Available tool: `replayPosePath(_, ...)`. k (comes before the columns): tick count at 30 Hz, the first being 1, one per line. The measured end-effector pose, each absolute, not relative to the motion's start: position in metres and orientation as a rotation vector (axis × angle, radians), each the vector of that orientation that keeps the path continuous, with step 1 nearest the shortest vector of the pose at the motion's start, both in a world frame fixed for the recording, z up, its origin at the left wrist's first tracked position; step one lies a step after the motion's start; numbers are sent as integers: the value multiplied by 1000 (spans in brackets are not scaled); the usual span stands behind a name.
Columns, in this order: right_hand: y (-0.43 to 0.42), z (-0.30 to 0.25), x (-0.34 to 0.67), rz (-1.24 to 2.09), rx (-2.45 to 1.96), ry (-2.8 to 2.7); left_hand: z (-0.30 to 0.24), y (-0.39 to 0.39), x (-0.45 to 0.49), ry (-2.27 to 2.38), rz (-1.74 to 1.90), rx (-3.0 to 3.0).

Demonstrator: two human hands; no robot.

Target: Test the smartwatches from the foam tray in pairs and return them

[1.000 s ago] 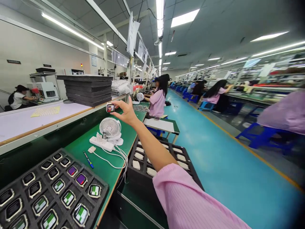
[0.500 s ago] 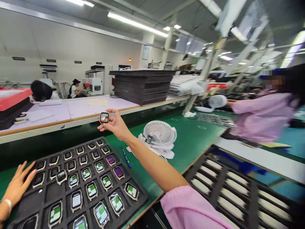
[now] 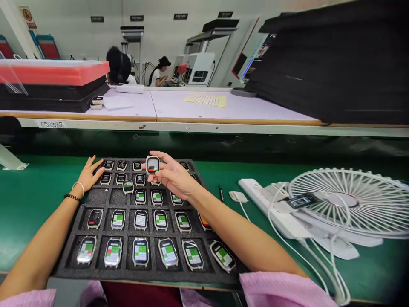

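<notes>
My right hand (image 3: pixel 171 174) pinches a small watch body (image 3: pixel 152 164) with a lit red and green screen, held over the far part of a black foam tray (image 3: pixel 99 197). The tray lies on the green bench and holds several watch bodies, most with green and white screens. My left hand (image 3: pixel 88 174) rests flat with fingers spread on the tray's far left corner, beside a watch body (image 3: pixel 105 178) in its pocket. One watch body (image 3: pixel 128 186) lies tilted across the pockets.
A white desk fan (image 3: pixel 348 200) lies face up on a white power strip (image 3: pixel 271 208) with cables at the right. A pen (image 3: pixel 221 193) lies beside the tray. Behind, a raised white shelf (image 3: pixel 191 108) carries black tray stacks (image 3: pixel 332 64). Two people sit beyond it.
My view has swung from the aisle back down to the bench. My right hand brought the watch body in from arm's length to over the tray. My left hand moved up the tray's left edge.
</notes>
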State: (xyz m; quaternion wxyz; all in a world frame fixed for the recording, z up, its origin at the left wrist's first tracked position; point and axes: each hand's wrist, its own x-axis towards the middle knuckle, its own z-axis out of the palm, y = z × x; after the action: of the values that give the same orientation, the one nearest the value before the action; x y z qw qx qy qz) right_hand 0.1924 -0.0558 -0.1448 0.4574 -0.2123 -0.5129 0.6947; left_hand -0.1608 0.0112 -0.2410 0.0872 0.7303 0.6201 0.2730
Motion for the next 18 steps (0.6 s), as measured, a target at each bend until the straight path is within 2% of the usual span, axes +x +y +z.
replayPosePath(11,-47,-159,199,1801,-546,-1144,-244,14,-165,1826,859,2209)
replayPosePath(14,-40,-143,202,1808,-534,-1124,-246,14,-166,1823,870,2198)
replayPosePath(18,-17,-92,205,1646,-481,-1229,-250,16,-167,1825,890,2184)
